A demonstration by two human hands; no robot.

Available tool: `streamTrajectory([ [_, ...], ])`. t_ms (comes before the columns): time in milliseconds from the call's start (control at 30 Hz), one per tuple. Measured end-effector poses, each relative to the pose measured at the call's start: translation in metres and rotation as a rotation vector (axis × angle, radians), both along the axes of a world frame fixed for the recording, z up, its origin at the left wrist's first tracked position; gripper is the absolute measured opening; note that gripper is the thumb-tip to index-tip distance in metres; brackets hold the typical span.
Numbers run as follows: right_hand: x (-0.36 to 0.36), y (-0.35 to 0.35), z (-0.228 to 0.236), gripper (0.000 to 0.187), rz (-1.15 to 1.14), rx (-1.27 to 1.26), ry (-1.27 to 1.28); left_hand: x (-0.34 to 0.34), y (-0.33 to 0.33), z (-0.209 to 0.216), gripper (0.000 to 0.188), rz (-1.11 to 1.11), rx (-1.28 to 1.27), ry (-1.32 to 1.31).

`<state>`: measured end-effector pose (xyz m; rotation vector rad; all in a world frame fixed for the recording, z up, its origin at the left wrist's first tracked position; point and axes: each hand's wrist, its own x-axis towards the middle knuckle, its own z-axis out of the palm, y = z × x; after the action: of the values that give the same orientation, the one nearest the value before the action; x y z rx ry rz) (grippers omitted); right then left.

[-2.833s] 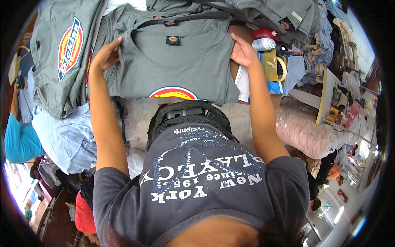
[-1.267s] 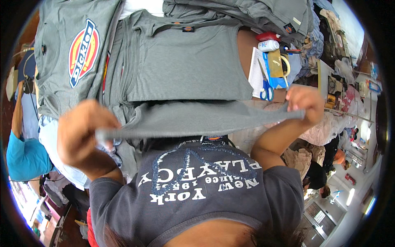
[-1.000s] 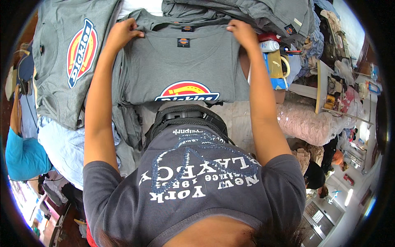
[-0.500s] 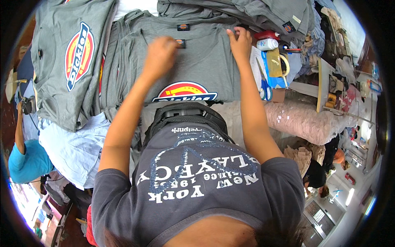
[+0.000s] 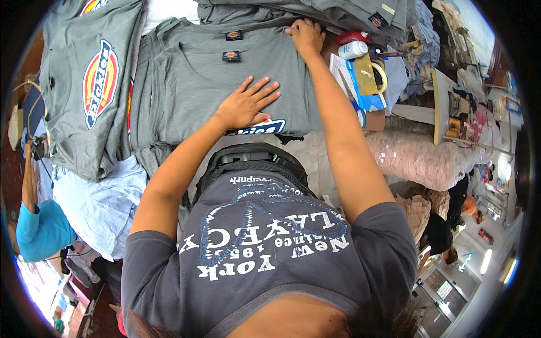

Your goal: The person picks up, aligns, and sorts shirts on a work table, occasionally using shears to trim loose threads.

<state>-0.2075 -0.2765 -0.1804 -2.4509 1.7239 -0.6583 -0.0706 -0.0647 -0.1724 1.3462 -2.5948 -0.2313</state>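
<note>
A folded grey T-shirt [image 5: 197, 84] with a red, yellow and blue chest print lies in front of me, on top of other folded grey shirts. Two dark neck labels show at its collar, one above the other. My left hand [image 5: 248, 106] rests flat on the cloth just above the print, its fingers spread. At the far right shoulder of the shirt, my right hand [image 5: 308, 38] has its fingers bent and closed on the fabric. The cloth puckers slightly beside those fingertips.
More printed grey shirts [image 5: 73, 96] are piled at left, and further grey garments [image 5: 338, 14] behind. To the right are a white bottle [image 5: 353, 49], a roll of tape [image 5: 381, 79] and blue-handled scissors [image 5: 359, 114]. A person in a blue top [image 5: 45, 228] works at far left.
My left hand has come down from near the collar to lie flat above the print. My right hand has shifted farther and left, closing on the shoulder fabric.
</note>
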Motion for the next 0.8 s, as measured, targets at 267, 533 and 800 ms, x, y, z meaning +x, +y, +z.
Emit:
streamTrajectory([
  [267, -0.068, 0.093, 0.017, 0.021, 0.040, 0.422, -0.411, -0.005, -0.019, -0.002, 0.037, 0.122, 0.007, 0.145],
  [533, -0.066, 0.178, 0.029, 0.025, -0.011, 0.407, -0.153, -0.032, -0.145, 0.005, 0.034, 0.182, -0.372, -0.065],
  [800, -0.068, 0.192, 0.032, 0.030, 0.150, 0.459, -0.038, -0.007, -0.192, 0.026, 0.016, -0.014, 0.000, 0.454],
])
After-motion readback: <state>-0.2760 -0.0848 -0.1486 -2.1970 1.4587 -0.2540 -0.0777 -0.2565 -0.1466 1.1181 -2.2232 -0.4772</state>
